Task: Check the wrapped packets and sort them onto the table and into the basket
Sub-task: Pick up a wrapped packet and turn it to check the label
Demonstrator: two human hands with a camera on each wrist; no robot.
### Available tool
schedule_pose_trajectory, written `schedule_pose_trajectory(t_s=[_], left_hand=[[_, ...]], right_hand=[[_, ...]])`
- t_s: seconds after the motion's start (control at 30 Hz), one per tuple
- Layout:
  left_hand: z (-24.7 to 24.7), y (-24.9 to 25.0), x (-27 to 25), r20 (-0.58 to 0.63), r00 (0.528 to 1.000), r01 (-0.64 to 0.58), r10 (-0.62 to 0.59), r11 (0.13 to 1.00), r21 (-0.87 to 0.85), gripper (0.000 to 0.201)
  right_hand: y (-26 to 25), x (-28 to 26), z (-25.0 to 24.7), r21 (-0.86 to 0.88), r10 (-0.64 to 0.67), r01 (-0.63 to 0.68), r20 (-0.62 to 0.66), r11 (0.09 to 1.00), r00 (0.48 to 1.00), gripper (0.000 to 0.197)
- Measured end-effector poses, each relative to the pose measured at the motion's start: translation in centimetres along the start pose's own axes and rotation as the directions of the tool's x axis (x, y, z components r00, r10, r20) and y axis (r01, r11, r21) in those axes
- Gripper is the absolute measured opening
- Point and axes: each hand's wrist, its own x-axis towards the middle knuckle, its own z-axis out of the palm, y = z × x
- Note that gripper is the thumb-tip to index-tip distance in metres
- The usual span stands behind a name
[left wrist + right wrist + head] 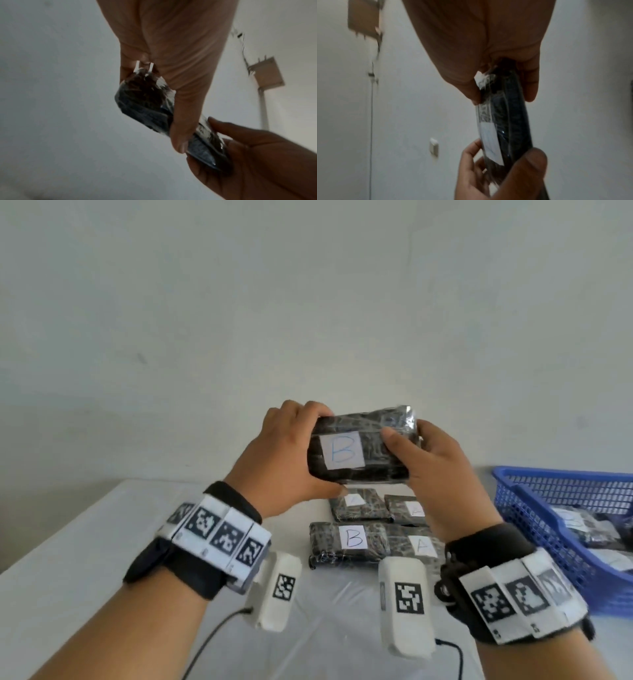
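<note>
A dark wrapped packet [373, 457] with a white label marked B is held up above the table, label facing me. My left hand [291, 453] grips its left end and my right hand [428, 460] grips its right end, thumb across the front. The left wrist view shows the packet [147, 102] edge-on between thumb and fingers; in the right wrist view the packet [508, 119] is pinched the same way. Below lie several packets: one marked B [346, 541], others marked A [416, 544] [359, 505] [407, 510]. A blue basket [534, 508] at right holds more packets.
The white table [85, 542] meets a plain wall behind. Cables from the wrist cameras trail over the table's near part. The basket stands at the table's right edge.
</note>
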Motion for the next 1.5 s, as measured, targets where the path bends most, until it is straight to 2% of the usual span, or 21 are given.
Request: schedule_pose_trajectory(t_s=[0.07, 0.1, 0.17, 0.27, 0.3, 0.33, 0.43, 0.5, 0.53, 0.6, 0.67, 0.73, 0.9, 1.03, 1.17, 1.27, 1.33, 1.43, 1.5], left_hand=[[-0.2, 1.7, -1.1, -0.076, 0.997, -0.009, -0.005, 0.984, -0.18, 0.099], [-0.2, 2.4, -1.6, -0.103, 0.993, 0.023, -0.059, 0.947, -0.32, 0.101], [-0.1, 3.7, -2.2, -0.087, 0.966, 0.154, -0.245, 0.806, -0.571, 0.095], [-0.1, 4.6, -2.4, 0.006, 0.887, 0.261, -0.462, 0.491, -0.831, 0.059], [-0.4, 4.9, -2.4, 0.043, 0.881, 0.26, -0.472, 0.406, -0.876, 0.043], [-0.7, 5.2, -2.5, 0.051, 0.893, 0.242, -0.447, 0.382, -0.892, 0.031], [-1.1, 6.0, -3.0, -0.019, 0.922, 0.149, -0.386, 0.401, -0.904, 0.021], [-0.9, 6.7, -3.2, -0.082, 0.929, 0.09, -0.36, 0.436, -0.895, 0.02], [-0.6, 7.0, -3.4, -0.109, 0.933, 0.063, -0.344, 0.453, -0.889, 0.022], [-0.2, 8.0, -3.6, -0.165, 0.928, 0.02, -0.334, 0.485, -0.874, 0.032], [0.1, 8.6, -3.8, -0.242, 0.9, -0.026, -0.362, 0.509, -0.86, 0.037], [0.2, 8.7, -3.8, -0.293, 0.87, -0.062, -0.396, 0.503, -0.862, 0.03], [0.1, 8.9, -3.8, -0.322, 0.861, -0.085, -0.394, 0.513, -0.854, 0.038], [-0.3, 9.0, -3.8, -0.309, 0.876, -0.074, -0.37, 0.53, -0.845, 0.048], [-0.6, 8.8, -3.6, -0.275, 0.888, -0.026, -0.369, 0.556, -0.831, 0.033], [-1.0, 8.9, -3.8, -0.235, 0.912, -0.003, -0.336, 0.568, -0.823, 0.048], [-1.2, 8.9, -3.8, -0.236, 0.916, -0.028, -0.326, 0.533, -0.845, 0.054], [-1.4, 9.0, -3.9, -0.161, 0.935, -0.006, -0.315, 0.439, -0.898, 0.064], [-1.4, 8.6, -3.8, -0.142, 0.942, -0.002, -0.304, 0.419, -0.908, 0.065]], right_hand=[[-0.7, -1.5, -1.5, 0.176, 0.013, -0.009, -0.023, 0.984, 1.0, 0.018], [-0.9, -2.1, -2.1, 0.232, 0.032, -0.024, -0.031, 0.972, 0.999, 0.018], [-1.2, -3.1, -2.9, 0.308, 0.071, -0.059, -0.026, 0.95, 0.997, 0.017], [-1.6, -3.9, -3.6, 0.342, 0.077, -0.067, -0.015, 0.937, 0.997, 0.018], [-1.8, -4.0, -3.8, 0.328, 0.062, -0.053, -0.017, 0.943, 0.998, 0.02], [-2.2, -4.2, -4.0, 0.295, 0.047, -0.042, -0.011, 0.955, 0.999, 0.02], [-3.8, -5.1, -4.6, -0.014, -0.02, 0.02, -0.021, 1.0, 1.0, 0.019], [-4.3, -5.5, -4.6, -0.185, -0.03, 0.021, -0.045, 0.982, 0.999, 0.037], [-4.4, -5.7, -4.2, -0.201, -0.041, 0.025, -0.074, 0.979, 0.996, 0.05], [-4.1, -5.7, -3.2, -0.139, -0.098, 0.074, -0.17, 0.988, 0.981, 0.068], [-3.9, -5.7, -2.5, -0.124, -0.171, 0.144, -0.244, 0.982, 0.955, 0.065], [-3.8, -5.7, -2.0, -0.137, -0.207, 0.177, -0.251, 0.975, 0.946, 0.058], [-4.1, -6.1, -1.5, -0.156, -0.228, 0.19, -0.275, 0.969, 0.934, 0.059], [-4.1, -6.1, -1.7, -0.148, -0.24, 0.206, -0.268, 0.967, 0.933, 0.064], [-4.0, -5.7, -2.3, -0.118, -0.214, 0.188, -0.279, 0.975, 0.936, 0.065], [-3.8, -5.4, -2.9, -0.122, -0.216, 0.19, -0.26, 0.974, 0.941, 0.068], [-4.0, -5.4, -3.2, -0.057, -0.218, 0.211, -0.235, 0.976, 0.947, 0.06], [-4.1, -5.2, -3.8, 0.051, -0.209, 0.226, -0.221, 0.973, 0.953, 0.059], [-4.2, -5.2, -4.0, 0.096, -0.209, 0.232, -0.206, 0.968, 0.956, 0.051]])
